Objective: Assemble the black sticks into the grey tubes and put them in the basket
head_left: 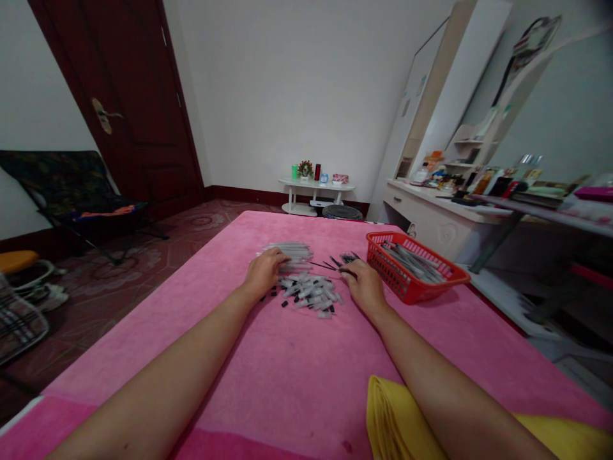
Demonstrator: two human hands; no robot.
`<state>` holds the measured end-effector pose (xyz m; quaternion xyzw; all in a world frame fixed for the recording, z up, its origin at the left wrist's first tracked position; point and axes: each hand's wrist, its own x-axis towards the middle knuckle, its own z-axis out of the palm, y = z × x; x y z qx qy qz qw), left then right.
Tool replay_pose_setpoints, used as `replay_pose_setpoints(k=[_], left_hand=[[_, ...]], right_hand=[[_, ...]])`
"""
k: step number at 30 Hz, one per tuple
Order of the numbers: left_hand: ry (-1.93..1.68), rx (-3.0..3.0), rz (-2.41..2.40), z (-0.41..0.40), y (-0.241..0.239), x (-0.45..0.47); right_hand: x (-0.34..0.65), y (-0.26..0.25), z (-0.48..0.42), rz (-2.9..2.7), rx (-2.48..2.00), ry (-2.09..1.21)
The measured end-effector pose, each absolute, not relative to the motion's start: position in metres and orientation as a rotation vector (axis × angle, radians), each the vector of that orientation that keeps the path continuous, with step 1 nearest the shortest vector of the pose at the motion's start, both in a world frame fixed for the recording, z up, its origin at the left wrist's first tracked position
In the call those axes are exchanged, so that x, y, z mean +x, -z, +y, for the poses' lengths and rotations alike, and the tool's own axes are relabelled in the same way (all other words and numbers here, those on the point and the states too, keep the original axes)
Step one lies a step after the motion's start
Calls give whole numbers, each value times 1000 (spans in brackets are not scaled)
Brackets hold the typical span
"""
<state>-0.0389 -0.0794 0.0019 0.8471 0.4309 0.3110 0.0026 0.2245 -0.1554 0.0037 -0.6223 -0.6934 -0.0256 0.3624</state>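
Observation:
Both my arms reach out over a pink cloth (268, 370). My left hand (263, 271) rests with fingers curled on a stack of grey pen barrels (293, 251). My right hand (364, 281) pinches a thin black refill near a small bunch of black refills (345, 259). Between the hands lies a loose pile of grey pen caps and small black bits (311, 292). Just right of my right hand stands a red plastic basket (407, 287) with several grey pens in it.
A yellow cloth (397, 415) lies under my right forearm. A dresser (431, 217) with bottles stands to the right, a small white table (316, 188) at the far wall, a dark door (138, 96) and a folding chair (71, 191) on the left.

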Motion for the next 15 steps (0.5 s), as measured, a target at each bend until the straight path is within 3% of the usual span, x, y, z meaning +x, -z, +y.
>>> replay_pose_setpoints(k=[15], left_hand=[[-809, 2900, 1268, -91, -8, -33]], right_hand=[[221, -23, -164, -1952, -1559, 359]])
